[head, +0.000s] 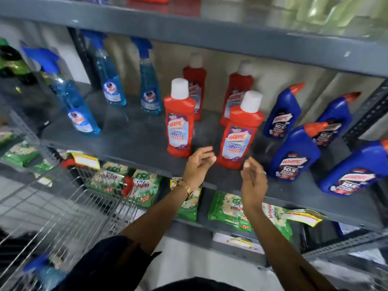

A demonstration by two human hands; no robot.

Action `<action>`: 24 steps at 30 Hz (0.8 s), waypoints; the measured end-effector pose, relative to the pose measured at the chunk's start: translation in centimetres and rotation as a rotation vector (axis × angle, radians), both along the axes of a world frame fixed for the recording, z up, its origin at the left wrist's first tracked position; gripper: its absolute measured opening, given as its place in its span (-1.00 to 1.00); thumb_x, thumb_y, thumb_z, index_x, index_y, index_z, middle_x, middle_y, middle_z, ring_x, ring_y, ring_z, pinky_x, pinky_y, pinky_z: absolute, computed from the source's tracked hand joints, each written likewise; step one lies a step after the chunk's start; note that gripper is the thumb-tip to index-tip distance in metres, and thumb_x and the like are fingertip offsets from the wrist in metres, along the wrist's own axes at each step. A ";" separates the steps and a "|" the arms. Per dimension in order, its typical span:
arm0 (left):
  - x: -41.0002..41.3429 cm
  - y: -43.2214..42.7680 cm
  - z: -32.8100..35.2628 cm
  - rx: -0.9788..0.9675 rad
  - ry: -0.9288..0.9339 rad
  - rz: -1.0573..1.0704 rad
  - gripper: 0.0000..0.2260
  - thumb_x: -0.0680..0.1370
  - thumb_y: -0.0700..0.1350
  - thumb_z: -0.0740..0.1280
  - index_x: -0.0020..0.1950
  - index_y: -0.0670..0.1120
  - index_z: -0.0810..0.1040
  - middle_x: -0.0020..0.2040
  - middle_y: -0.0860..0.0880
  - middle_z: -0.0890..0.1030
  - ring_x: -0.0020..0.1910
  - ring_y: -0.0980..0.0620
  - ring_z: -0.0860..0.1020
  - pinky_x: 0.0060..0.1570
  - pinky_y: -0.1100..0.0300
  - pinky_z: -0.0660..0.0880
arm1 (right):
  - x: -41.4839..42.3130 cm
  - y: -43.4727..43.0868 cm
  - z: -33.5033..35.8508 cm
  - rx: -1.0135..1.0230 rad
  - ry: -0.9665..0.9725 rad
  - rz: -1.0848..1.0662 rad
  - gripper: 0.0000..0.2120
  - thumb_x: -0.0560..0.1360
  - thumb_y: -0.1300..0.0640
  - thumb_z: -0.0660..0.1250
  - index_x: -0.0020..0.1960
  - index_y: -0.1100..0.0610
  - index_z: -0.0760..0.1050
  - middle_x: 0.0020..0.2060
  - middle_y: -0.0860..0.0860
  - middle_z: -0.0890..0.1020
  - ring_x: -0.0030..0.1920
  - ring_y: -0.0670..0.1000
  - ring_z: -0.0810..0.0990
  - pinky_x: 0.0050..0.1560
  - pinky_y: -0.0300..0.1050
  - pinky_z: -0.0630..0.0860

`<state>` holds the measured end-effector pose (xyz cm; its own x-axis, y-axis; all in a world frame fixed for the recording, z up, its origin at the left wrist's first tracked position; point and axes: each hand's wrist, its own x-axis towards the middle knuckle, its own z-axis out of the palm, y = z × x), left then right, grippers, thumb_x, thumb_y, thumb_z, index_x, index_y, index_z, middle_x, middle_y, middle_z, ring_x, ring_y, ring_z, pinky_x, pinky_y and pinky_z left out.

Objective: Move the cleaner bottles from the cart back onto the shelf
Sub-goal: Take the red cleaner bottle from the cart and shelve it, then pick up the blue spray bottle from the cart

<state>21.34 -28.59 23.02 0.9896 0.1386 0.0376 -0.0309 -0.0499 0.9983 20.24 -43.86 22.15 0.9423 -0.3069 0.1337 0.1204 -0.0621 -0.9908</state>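
Observation:
Several red cleaner bottles with white caps stand on the grey shelf (134,141); the two front ones are at left (180,120) and right (241,131). My left hand (198,164) hovers with fingers apart between them, holding nothing. My right hand (253,181) is also empty, fingers apart, just right of the front right red bottle. Blue angled-neck bottles (294,152) stand to the right, blue spray bottles (72,97) to the left. A wire cart (63,213) at lower left holds a blue spray bottle (45,274).
Green detergent packets (228,208) lie on the lower shelf below my hands. Yellow price tags (86,160) hang from the shelf edges. An upper shelf board (189,28) runs overhead. A perforated upright post (369,114) stands at right.

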 end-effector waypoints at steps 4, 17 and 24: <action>-5.4 5.2 -0.4 0.069 -0.078 0.026 -0.77 0.54 -0.32 0.29 0.20 -0.25 0.52 0.06 -0.16 0.64 -0.04 0.13 0.62 0.01 0.29 0.55 | -5.2 5.3 -1.4 -0.190 -0.080 0.194 -0.80 0.59 0.19 0.21 0.15 0.19 0.52 0.05 -0.04 0.62 0.05 -0.36 0.54 0.08 -0.50 0.41; -30.1 29.2 -18.8 0.156 0.671 0.888 -0.78 0.49 -0.32 0.25 0.11 -0.36 0.51 -0.07 -0.35 0.63 -0.06 -0.25 0.62 0.02 -0.14 0.55 | -14.9 32.5 -8.5 -0.952 0.048 1.381 -0.72 0.52 0.32 0.18 0.14 0.16 0.58 0.12 0.18 0.63 0.15 0.20 0.56 0.12 -0.04 0.43; -35.2 32.2 -28.3 0.196 1.193 0.682 -0.60 0.53 -0.15 0.33 0.28 -0.36 0.41 0.26 -0.40 0.48 0.26 -0.31 0.46 0.18 -0.03 0.36 | -16.1 37.5 -12.4 -1.685 0.105 1.398 -0.77 0.53 0.15 0.18 0.07 0.11 0.58 0.13 0.13 0.62 0.15 0.22 0.55 0.01 0.01 0.47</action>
